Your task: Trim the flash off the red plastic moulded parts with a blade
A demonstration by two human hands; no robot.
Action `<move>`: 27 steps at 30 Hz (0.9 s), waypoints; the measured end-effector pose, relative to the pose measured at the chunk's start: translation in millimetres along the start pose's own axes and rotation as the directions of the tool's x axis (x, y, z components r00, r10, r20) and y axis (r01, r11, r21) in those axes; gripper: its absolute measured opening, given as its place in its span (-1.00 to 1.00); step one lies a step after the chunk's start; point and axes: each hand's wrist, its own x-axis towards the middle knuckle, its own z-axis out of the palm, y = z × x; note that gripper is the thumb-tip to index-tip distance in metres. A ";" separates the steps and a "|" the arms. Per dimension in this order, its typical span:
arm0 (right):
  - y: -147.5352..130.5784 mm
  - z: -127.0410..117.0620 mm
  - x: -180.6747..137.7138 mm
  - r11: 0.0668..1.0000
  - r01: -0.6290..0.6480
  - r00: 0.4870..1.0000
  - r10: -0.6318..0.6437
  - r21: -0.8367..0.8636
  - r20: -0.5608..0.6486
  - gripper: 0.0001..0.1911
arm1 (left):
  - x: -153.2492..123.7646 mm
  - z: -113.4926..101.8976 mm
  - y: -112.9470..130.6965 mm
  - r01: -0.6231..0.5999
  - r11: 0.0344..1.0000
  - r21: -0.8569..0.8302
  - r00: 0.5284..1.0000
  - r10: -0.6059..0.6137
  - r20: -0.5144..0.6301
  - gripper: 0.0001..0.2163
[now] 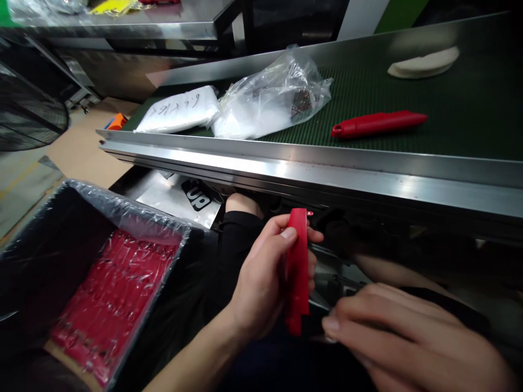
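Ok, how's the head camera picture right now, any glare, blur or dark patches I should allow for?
Head view: bright glare streaks along the brushed metal conveyor rail; the space beneath it is in deep shadow. The right hand is smeared with blur near the frame edge, while the left hand gripping the flat red plastic piece is sharper. The plastic-lined black bin reflects light, and straight edges bow towards the corners.

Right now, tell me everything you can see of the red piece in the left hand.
The red piece is a flat, narrow strip of what looks like smooth plastic, held upright below the edge of the conveyor. The left hand pinches it, thumb on the near face, fingers behind. Its lower end has a stepped notch. The right hand is close beside its lower end; whether they touch is unclear.
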 end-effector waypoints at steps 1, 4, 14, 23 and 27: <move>0.8 -3.3 -1.3 1.000 -0.020 1.000 0.020 0.019 -0.006 -0.65 | 0.0 0.2 -0.4 -0.009 1.000 0.005 1.000 0.009 0.001 -0.83; 3.2 -9.5 0.0 0.982 -0.191 0.971 0.191 0.016 -0.146 -0.69 | -2.1 0.2 -2.9 -0.020 0.998 0.053 1.000 0.019 0.018 -0.82; 15.6 -4.3 21.1 0.936 -0.250 0.949 0.185 -0.247 -0.257 -0.65 | -12.3 0.5 -5.4 -0.027 0.980 0.197 0.997 0.013 0.071 -0.76; 18.5 -4.5 16.6 0.918 -0.242 0.955 0.168 -0.315 -0.244 -0.64 | -13.7 3.9 -4.1 0.016 0.983 0.181 0.996 -0.032 0.083 -0.75; 19.0 -2.8 15.3 0.910 -0.236 0.959 0.161 -0.341 -0.234 -0.64 | -11.1 2.3 -5.0 0.020 0.981 0.194 0.996 -0.036 0.079 -0.76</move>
